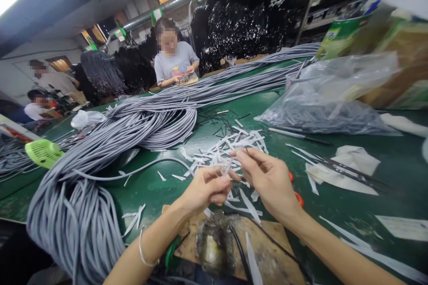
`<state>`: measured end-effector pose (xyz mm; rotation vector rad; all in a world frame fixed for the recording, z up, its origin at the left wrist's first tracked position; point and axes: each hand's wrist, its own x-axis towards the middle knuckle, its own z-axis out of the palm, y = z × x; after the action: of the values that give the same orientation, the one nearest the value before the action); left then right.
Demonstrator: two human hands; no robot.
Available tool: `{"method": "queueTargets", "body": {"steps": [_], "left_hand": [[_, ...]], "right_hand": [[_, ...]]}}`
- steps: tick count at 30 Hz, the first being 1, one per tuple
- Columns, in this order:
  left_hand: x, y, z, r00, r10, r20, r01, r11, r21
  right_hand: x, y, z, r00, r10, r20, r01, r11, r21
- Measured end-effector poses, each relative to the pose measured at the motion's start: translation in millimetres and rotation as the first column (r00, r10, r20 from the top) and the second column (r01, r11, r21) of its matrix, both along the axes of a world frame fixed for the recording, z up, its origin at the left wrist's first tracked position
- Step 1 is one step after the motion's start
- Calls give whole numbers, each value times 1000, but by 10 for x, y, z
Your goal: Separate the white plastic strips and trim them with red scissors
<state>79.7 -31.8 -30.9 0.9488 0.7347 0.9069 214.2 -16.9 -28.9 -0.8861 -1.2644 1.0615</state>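
My left hand point(214, 185) is closed on the end of a grey cable point(147, 167), which curves in from the bundle at left. Whitish, partly see-through material point(226, 168) shows at its fingertips. Close by on the right, my right hand point(267, 178) is pinched, thumb against fingers; a thin dark bit shows at the tips, too small to name. Beyond and beneath both hands lies a pile of white strips point(214, 156). Below them, a grimy metal block point(216, 245) sits on a brown board point(270, 254).
A thick bundle of grey cables point(100, 151) crosses the green table point(274, 98). At right lie a clear bag point(334, 107) of grey pieces, a dark pointed metal tool point(354, 171) on white cloth point(357, 160), and orange handles point(298, 199). A person point(175, 60) works across the table.
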Motion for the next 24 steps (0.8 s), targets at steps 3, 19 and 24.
{"method": "queueTargets", "body": {"steps": [3, 19, 24], "left_hand": [[11, 10, -9, 999, 20, 40, -18, 998, -56], [8, 86, -43, 972, 221, -79, -229, 967, -112], [26, 88, -57, 976, 186, -113, -196, 977, -82]], "right_hand": [[34, -27, 53, 999, 8, 46, -11, 997, 78], [-19, -126, 6, 984, -44, 170, 7, 977, 211], [-59, -118, -8, 924, 289, 251, -323, 941, 104]]}}
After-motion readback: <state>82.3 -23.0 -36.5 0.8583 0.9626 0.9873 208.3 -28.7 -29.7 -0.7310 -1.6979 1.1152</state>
